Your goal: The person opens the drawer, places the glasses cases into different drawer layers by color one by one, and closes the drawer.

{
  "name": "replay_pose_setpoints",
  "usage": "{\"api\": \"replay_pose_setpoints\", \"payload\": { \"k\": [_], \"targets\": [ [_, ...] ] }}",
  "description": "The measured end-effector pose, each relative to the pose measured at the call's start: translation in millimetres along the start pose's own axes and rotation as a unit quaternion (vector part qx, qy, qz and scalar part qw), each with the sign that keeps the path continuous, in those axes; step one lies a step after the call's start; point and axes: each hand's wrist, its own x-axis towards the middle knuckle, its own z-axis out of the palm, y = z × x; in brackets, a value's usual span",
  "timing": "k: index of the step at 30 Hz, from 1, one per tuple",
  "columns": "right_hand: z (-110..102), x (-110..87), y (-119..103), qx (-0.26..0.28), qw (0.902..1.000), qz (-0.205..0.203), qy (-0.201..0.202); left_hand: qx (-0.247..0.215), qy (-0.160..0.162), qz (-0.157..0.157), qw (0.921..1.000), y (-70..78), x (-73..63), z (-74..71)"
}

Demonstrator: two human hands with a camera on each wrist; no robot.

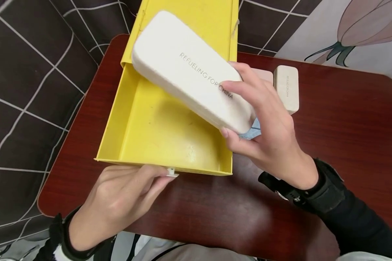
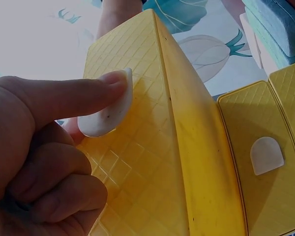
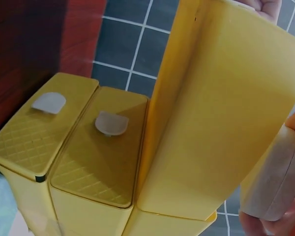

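In the head view a yellow drawer (image 1: 170, 145) stands pulled out from its yellow cabinet (image 1: 189, 21), its inside showing bare. My left hand (image 1: 121, 195) pinches the small white pull tab (image 1: 171, 172) on the drawer front; the left wrist view has the thumb on top of the tab (image 2: 115, 110). Tilted above the drawer is a white oblong case (image 1: 189, 69) lettered "REFUELING FOR CHINA". My right hand (image 1: 274, 127) grips its near right end, thumb below and fingers over the top. The right wrist view shows the case (image 3: 273, 182) beside the drawer wall.
Right of the cabinet, a smaller cream box (image 1: 286, 88), a pink item (image 1: 264, 75) and a blue item (image 1: 249, 134) sit on the dark red table (image 1: 346, 145). More yellow drawers (image 3: 93, 152) with white tabs adjoin the open one. A tiled wall (image 1: 29, 72) borders the left.
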Motion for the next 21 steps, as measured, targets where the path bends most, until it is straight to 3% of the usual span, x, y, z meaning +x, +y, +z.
{"api": "replay_pose_setpoints", "payload": {
  "k": [7,15,21],
  "targets": [
    [-3.9,8.3,3.5,-0.052,0.9962,-0.031,-0.062,0.005,-0.015,-0.01,0.9998,1.3,1.1,-1.4],
    [-8.1,19.7,4.7,-0.113,0.9826,-0.072,-0.128,0.003,-0.023,-0.012,0.9997,2.1,1.3,-1.6],
    [-11.8,21.7,6.0,-0.145,0.9723,-0.069,-0.17,0.002,-0.031,-0.016,0.9994,2.4,0.9,-1.9]
  ]
}}
